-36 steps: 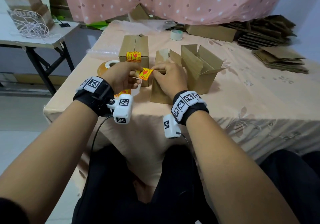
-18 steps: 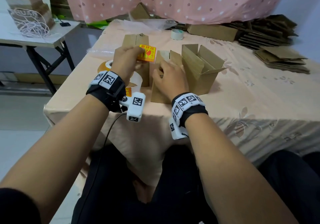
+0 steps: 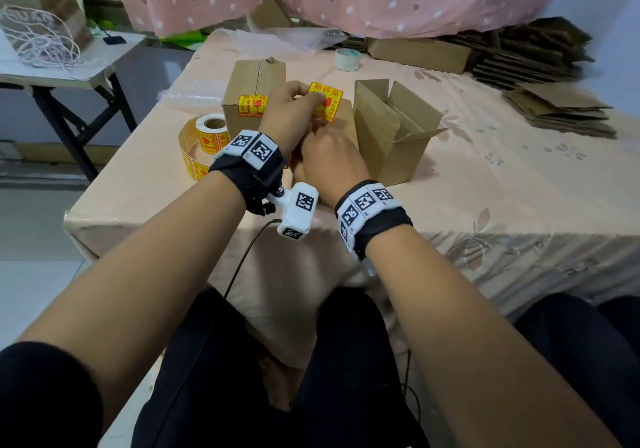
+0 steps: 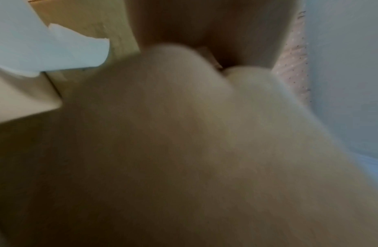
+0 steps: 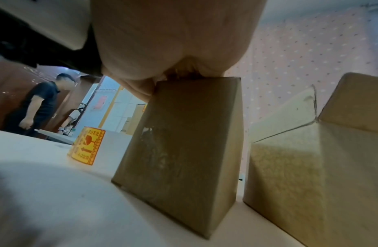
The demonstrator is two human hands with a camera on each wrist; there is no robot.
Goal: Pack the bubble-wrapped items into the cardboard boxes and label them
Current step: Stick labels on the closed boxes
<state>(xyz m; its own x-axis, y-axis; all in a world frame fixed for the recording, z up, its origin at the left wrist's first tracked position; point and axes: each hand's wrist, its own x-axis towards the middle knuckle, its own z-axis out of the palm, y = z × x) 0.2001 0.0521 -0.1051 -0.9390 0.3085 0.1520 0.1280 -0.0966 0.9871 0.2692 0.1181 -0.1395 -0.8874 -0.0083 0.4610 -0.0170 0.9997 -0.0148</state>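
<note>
My left hand [image 3: 294,108] pinches a yellow-and-red fragile sticker [image 3: 326,101] by its left edge and holds it just above the top of the middle cardboard box [image 3: 346,116]. My right hand [image 3: 329,160] grips the top of that closed box [image 5: 184,142], with the thumb down its left side. Both hands hide most of the box in the head view. Left of it stands a closed box [image 3: 251,80] with a sticker [image 3: 252,106] on its front. On the right is an open, unlabelled box [image 3: 391,128]. The left wrist view is blurred skin.
A roll of fragile stickers [image 3: 204,135] trails a strip at the table's left. Tape roll [image 3: 347,59] and bubble wrap [image 3: 194,90] lie behind. Flat cardboard stacks [image 3: 557,108] fill the far right. A side table [image 3: 69,69] stands left. A person [image 5: 35,107] stands in the background.
My left hand has lifted the sticker up from in front of the box and carried it right, over the middle box's top. My right hand stayed on that box.
</note>
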